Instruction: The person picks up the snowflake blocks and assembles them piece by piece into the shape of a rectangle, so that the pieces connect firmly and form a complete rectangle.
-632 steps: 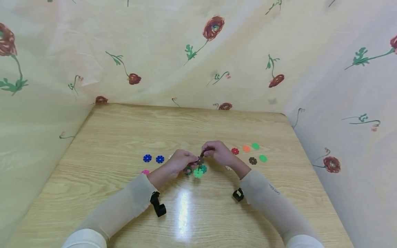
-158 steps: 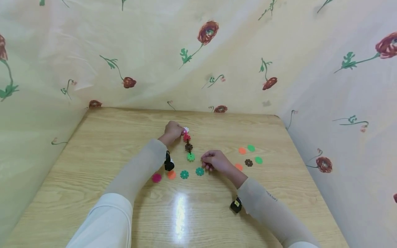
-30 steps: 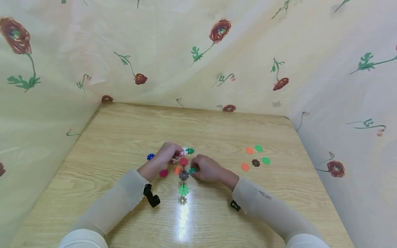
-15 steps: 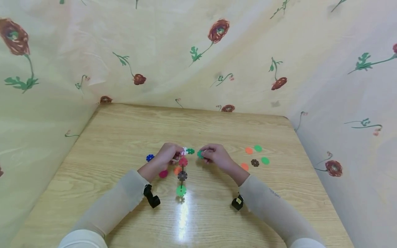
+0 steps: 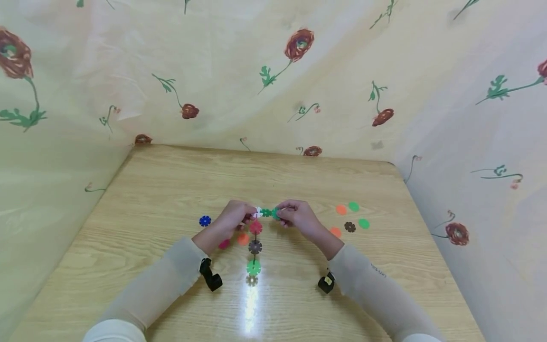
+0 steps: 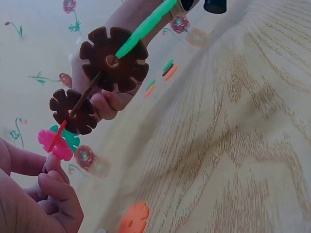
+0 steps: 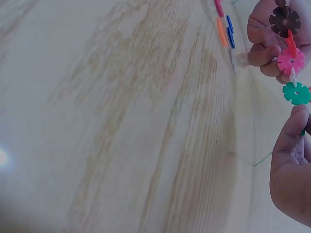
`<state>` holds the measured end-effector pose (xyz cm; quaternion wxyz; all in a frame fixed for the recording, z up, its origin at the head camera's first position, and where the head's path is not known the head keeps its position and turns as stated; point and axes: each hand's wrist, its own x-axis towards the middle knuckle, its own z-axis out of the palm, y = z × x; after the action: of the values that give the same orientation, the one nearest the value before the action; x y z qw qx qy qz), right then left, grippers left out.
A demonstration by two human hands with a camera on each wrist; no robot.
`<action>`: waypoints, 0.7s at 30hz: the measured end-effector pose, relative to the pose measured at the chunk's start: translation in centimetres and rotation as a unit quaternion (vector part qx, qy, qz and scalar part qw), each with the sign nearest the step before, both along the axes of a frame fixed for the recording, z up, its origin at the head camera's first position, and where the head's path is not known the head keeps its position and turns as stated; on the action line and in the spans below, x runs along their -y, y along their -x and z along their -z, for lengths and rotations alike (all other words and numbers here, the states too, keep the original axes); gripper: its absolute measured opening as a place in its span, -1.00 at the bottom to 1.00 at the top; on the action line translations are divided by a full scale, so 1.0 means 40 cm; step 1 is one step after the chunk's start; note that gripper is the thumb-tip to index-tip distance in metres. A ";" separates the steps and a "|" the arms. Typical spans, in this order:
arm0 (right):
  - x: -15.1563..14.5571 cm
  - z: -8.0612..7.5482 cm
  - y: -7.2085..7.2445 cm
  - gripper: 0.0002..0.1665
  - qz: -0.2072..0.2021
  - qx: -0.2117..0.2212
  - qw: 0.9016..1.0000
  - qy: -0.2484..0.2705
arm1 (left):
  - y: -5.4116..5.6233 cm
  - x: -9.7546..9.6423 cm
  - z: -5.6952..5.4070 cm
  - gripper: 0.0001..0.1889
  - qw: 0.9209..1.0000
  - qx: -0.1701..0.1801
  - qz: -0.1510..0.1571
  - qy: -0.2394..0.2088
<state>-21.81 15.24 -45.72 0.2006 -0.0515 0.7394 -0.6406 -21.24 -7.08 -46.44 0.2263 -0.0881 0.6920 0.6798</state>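
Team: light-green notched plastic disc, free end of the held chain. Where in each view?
Head: light-green notched plastic disc below centre, face showing.
Left wrist: disc at top centre, edge-on.
Right wrist: not in it.
Shared landmark: left hand, just left of centre in head; lower left in left wrist; upper right in right wrist.

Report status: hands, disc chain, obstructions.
Left hand grips disc chain near white disc. Right hand pinches green disc at chain's end, joint unclear. No obstruction visible; loose discs lie either side.
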 end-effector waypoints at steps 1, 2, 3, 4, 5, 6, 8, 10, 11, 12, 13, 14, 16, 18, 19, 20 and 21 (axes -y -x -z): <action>0.000 0.000 0.000 -0.80 0.001 0.000 1.000 0.000 | -0.001 -0.001 -0.001 -0.86 1.000 -0.002 -0.001 0.000; 0.001 0.001 0.001 -0.80 0.002 0.001 1.000 0.000 | -0.001 -0.002 -0.001 -0.86 1.000 -0.004 -0.002 0.000; 0.001 0.002 0.001 -0.80 0.001 0.002 1.000 0.000 | -0.002 -0.002 -0.001 -0.86 1.000 -0.006 -0.003 -0.001; 0.001 0.003 0.002 -0.79 0.000 0.002 1.000 0.000 | -0.002 -0.003 0.000 -0.86 1.000 -0.009 -0.003 -0.002; 0.001 0.004 0.002 -0.79 0.000 0.002 1.000 0.000 | -0.003 -0.004 0.000 -0.86 1.000 -0.011 -0.003 -0.002; 0.001 0.005 0.003 -0.79 0.000 0.004 1.000 0.001 | -0.004 -0.005 -0.001 -0.86 1.000 -0.014 -0.002 0.000; 0.000 0.009 0.004 -0.79 -0.001 0.007 1.000 0.002 | -0.006 -0.007 0.000 -0.85 1.000 -0.018 0.002 0.008; -0.003 0.013 0.004 -0.79 -0.003 0.007 1.000 0.002 | -0.007 -0.009 0.002 -0.84 0.999 -0.023 0.005 0.021; -0.005 0.015 0.004 -0.79 -0.005 0.004 1.000 0.001 | -0.007 -0.010 0.002 -0.83 0.999 -0.024 0.007 0.027; -0.007 0.015 0.004 -0.79 -0.005 0.002 1.000 -0.001 | -0.006 -0.012 0.004 -0.83 0.999 -0.026 0.007 0.031; -0.008 0.015 0.004 -0.79 -0.003 0.000 1.000 -0.003 | -0.006 -0.013 0.006 -0.83 0.999 -0.028 0.007 0.035; -0.010 0.016 0.004 -0.78 -0.002 -0.002 1.000 -0.005 | -0.005 -0.015 0.008 -0.83 0.999 -0.030 0.007 0.037; -0.014 0.017 0.007 -0.76 0.000 -0.007 1.000 -0.007 | -0.005 -0.020 0.008 -0.84 0.999 -0.033 0.005 0.041; -0.016 0.016 0.009 -0.75 0.006 -0.009 1.000 -0.011 | -0.005 -0.026 0.008 -0.85 0.998 -0.036 0.002 0.044; -0.017 0.016 0.011 -0.74 0.009 -0.009 1.000 -0.011 | -0.006 -0.029 0.007 -0.86 0.998 -0.036 0.000 0.048; -0.018 0.017 0.012 -0.74 0.010 -0.009 1.000 -0.011 | -0.007 -0.033 0.005 -0.86 0.998 -0.035 -0.003 0.052; -0.019 0.016 0.012 -0.73 0.011 -0.009 1.000 -0.011 | -0.009 -0.037 0.002 -0.85 0.998 -0.035 -0.006 0.059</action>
<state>-22.30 16.01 -46.38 0.1872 -0.0466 0.7490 -0.6339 -20.90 -5.59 -46.54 0.1921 -0.0818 0.7376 0.6422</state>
